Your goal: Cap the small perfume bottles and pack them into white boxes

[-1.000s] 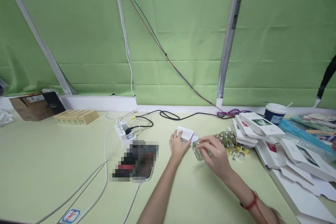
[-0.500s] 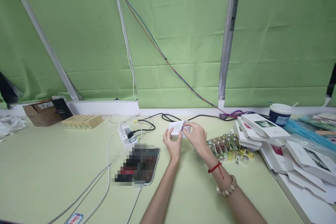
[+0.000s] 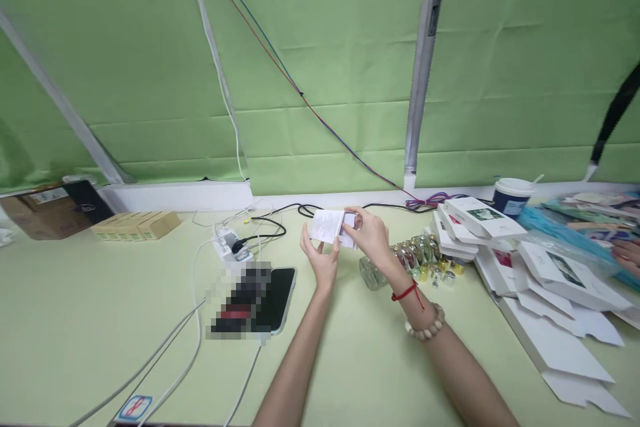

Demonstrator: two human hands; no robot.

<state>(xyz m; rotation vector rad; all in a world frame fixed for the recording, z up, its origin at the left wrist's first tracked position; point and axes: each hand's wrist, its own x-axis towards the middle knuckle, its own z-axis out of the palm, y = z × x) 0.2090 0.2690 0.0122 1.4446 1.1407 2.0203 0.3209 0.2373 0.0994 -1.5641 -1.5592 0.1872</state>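
Observation:
A small white paper box (image 3: 326,225) with fine print is held up over the table between both hands. My left hand (image 3: 323,261) is closed around its left and lower edges, fingers at one side and thumb at the front. At the box's right end, my right hand (image 3: 371,233) pinches a pale flap; exactly what lies inside that end is hidden by the fingers. Below and right of my right hand, a row of glass bottles (image 3: 417,252) lies on its side, with several small gold and silver caps (image 3: 440,275) beside it.
White printed cartons (image 3: 483,217) and flat box blanks (image 3: 555,340) pile up on the right, near a lidded cup (image 3: 513,197). A phone (image 3: 275,300), a power strip (image 3: 231,243) and cables lie left. Tan boxes (image 3: 137,225) stand farther left. Another person's hand (image 3: 627,255) shows at the right edge.
The view has shifted slightly to the right. The box has turned so its printed face shows more, with my right fingers still at its right end. Another person's hand has appeared at the right edge.

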